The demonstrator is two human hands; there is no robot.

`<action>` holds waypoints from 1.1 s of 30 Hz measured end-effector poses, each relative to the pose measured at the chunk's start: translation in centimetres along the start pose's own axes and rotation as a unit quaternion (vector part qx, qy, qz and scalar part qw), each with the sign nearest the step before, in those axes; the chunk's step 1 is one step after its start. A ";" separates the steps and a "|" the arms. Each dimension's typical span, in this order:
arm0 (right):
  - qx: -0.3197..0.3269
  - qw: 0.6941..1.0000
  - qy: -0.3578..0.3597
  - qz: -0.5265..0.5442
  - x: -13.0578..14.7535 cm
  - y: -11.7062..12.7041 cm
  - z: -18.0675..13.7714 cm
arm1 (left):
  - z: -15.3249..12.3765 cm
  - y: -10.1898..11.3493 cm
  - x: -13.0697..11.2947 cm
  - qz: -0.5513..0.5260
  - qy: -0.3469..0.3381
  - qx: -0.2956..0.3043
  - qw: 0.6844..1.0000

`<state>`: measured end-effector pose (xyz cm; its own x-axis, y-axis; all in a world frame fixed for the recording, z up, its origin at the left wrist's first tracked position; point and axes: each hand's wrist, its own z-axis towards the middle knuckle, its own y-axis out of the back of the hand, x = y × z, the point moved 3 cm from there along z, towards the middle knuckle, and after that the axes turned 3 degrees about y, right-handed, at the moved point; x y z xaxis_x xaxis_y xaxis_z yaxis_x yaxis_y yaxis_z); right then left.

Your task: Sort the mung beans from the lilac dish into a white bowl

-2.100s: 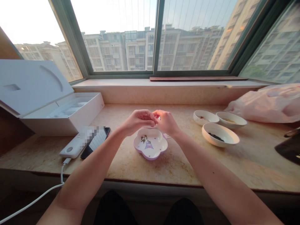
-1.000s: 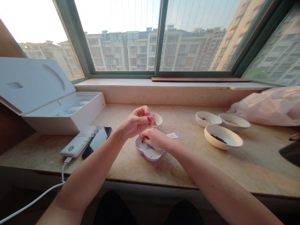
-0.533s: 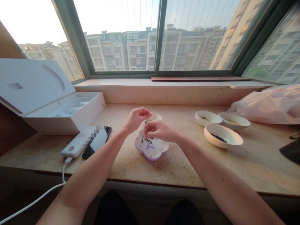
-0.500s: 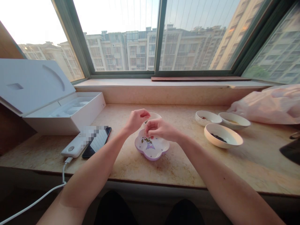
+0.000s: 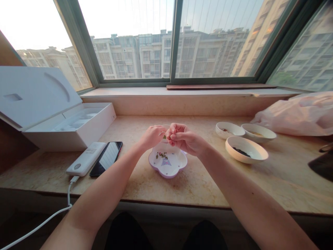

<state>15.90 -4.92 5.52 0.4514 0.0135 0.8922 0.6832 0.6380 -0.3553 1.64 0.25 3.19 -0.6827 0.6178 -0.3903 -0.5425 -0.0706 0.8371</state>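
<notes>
A white, flower-shaped dish [image 5: 170,172] with a purple rim and a cartoon figure sits in front of me. Small green beans [image 5: 161,155] lie scattered on its far left part. Behind the dish stands a small white bowl [image 5: 166,125], mostly covered by my hands, with some green beans showing inside. My left hand [image 5: 153,137] is over the bowl's left side, palm down, fingers bent together. My right hand [image 5: 184,139] hovers at the bowl's right, thumb and fingers pinched close to the left fingertips. Whatever either pinch holds is too small to make out.
At the right stand several white bowls, one holding dark beans [image 5: 241,152], beside a pale plastic bag [image 5: 299,114]. An open white box [image 5: 96,121], a power bank [image 5: 87,158] with cable and a phone [image 5: 107,159] lie left. The counter's front edge runs close to me.
My right hand has risen from over the dish toward the bowl and turned its palm side more into view. My left hand has lowered slightly, its fingers nearer the right hand's.
</notes>
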 end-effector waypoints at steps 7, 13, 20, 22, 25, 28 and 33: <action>-0.009 1.000 0.007 0.023 0.6 -0.2 -0.1 | -2.1 1.1 -3.2 0.060 -0.061 0.104 0.991; -0.029 0.999 0.007 0.028 1.1 -0.3 -0.3 | -3.7 -0.4 -4.3 0.095 -0.052 0.220 0.969; -0.032 0.999 0.010 0.022 1.1 -0.1 -0.4 | -4.1 -2.4 -4.5 0.163 -0.046 0.210 0.963; -0.034 0.999 0.005 0.028 1.0 0.1 -0.4 | -4.2 -3.0 -4.5 0.176 -0.054 0.189 0.965; -0.027 0.999 0.007 0.030 0.8 0.1 -0.4 | -4.3 -3.6 -4.8 0.178 -0.055 0.162 0.969; -0.027 0.999 0.016 0.026 0.8 0.2 -0.3 | -4.3 -3.8 -5.1 0.146 -0.041 0.140 0.978; -0.094 0.994 0.032 -0.037 0.5 0.8 0.3 | -4.4 -3.8 -5.5 0.153 -0.053 0.132 0.978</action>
<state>16.48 -4.17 5.74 0.4268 -0.0812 0.9007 0.8084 0.4808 -0.3397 5.31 -6.33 0.50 -0.7310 0.6783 -0.0753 -0.1653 -0.0689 0.9838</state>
